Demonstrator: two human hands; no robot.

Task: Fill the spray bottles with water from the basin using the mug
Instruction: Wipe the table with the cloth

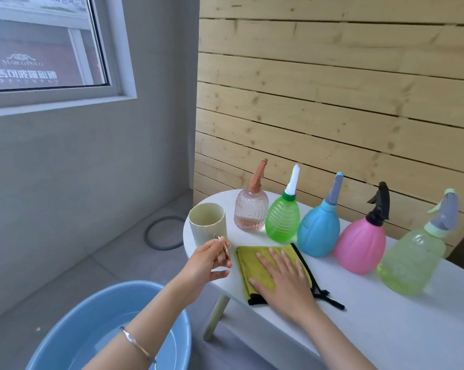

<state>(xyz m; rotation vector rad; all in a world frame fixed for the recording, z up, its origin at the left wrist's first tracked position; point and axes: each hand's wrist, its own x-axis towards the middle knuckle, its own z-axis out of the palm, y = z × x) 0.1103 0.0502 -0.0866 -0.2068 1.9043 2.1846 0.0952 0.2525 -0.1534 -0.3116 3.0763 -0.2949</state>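
**Left hand on the mug handle, right hand flat on the cloth**

Head view, looking down over both of my forearms. A white tabletop point(385, 329) with a rounded left end runs along a pale wooden slat wall point(332, 89).

At the tabletop's left end is a cream mug point(208, 222), upright and open at the top. My left hand point(209, 263) holds it, and the fingers point(220, 243) are curled and pinched on its gold-coloured handle. The hand hides the mug's base, so I cannot tell if it rests on the surface. A thin bracelet point(137, 343) circles that wrist.

My right hand point(281, 279) lies palm down on a folded yellow-green cloth point(248, 260) with black trim, near the tabletop's front edge. Its fingers point(276, 256) are straight and slightly spread, gripping nothing.

Five spray bottles stand in a row along the back edge, all with their spray heads on. From left to right they are:
- a clear ribbed bottle point(250, 212)
- a green bottle point(282, 220)
- a blue bottle point(319, 232)
- a pink bottle point(360, 247)
- a pale green bottle point(409, 263)

The clear ribbed bottle is just beside the mug.

The blue basin point(92, 303) sits on the floor below the tabletop's left end, under my left forearm, with water point(110, 343) in it.

A window point(38, 44) is in the grey wall to the left.
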